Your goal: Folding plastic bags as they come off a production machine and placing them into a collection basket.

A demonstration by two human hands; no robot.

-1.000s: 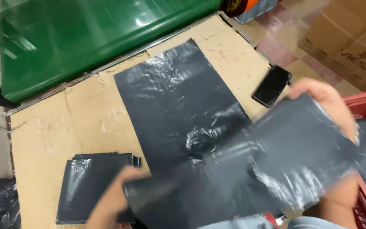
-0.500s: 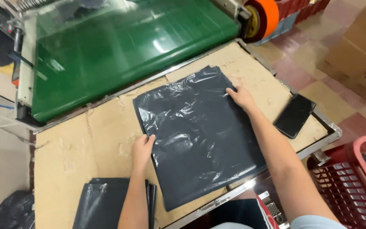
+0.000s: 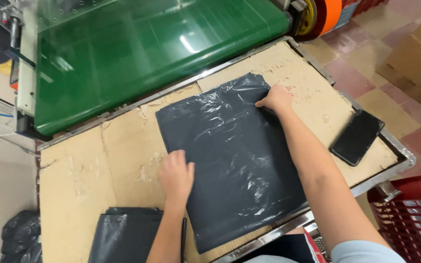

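Note:
A large dark grey plastic bag (image 3: 230,156) lies flat on the cardboard-covered table (image 3: 98,165). My left hand (image 3: 176,175) rests palm down on the bag's left edge, fingers together. My right hand (image 3: 275,99) presses on the bag's far right corner, fingers curled at the edge. Whether either hand pinches the plastic is unclear.
A stack of folded dark bags (image 3: 123,236) lies at the near left. A black phone (image 3: 357,137) sits at the table's right edge. A green conveyor belt (image 3: 142,44) runs behind the table. A red crate (image 3: 412,219) stands low right, cardboard boxes (image 3: 420,53) far right.
A second ago both hands held a bag up in the air. It has since been laid flat, and the hands now press it, slid toward the conveyor.

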